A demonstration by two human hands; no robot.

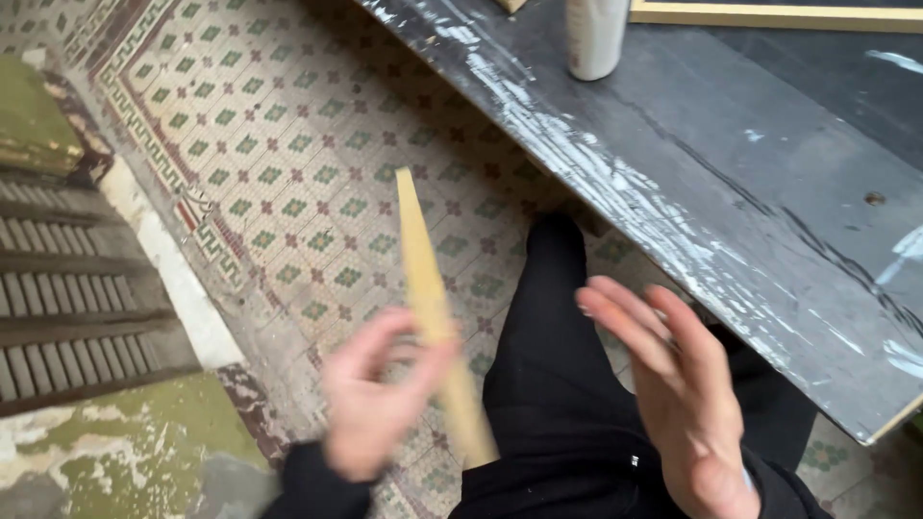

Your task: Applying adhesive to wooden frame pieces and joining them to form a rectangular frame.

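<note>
Left hand (370, 404) fingers are gripping a wooden strip (433, 308) mid-length, keeping it balanced; right hand (673, 384) is hovering open-fingered beside the black tabletop (731, 183).

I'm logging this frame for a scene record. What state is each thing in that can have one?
Left hand: closed around the wooden strip, blurred.
Right hand: open, fingers spread, holding nothing.
Wooden strip: held, tilted, pointing away over the floor.
White bottle: upright on the table; top out of view.
Black table: scuffed, streaked with white.
</note>
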